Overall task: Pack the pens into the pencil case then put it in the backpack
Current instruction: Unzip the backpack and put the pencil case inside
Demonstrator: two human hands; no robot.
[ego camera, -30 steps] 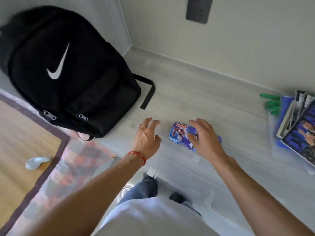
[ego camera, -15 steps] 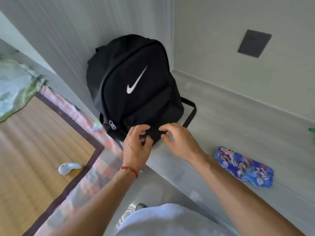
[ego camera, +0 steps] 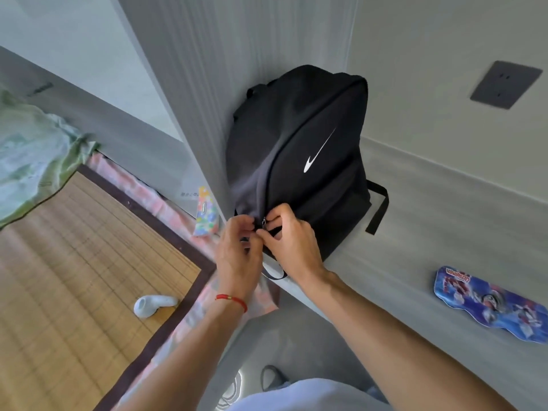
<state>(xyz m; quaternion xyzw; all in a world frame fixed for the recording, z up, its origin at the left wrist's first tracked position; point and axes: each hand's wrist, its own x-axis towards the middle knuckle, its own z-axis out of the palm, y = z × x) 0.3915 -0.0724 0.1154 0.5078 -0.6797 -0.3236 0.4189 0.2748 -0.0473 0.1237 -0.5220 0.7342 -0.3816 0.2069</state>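
Against the grey wall on the pale bench, both hands have left the pencil case (ego camera: 489,304) lying shut, and now the left hand (ego camera: 237,250) and right hand (ego camera: 289,241) pinch at the backpack (ego camera: 299,161) zip, opening it for packing.
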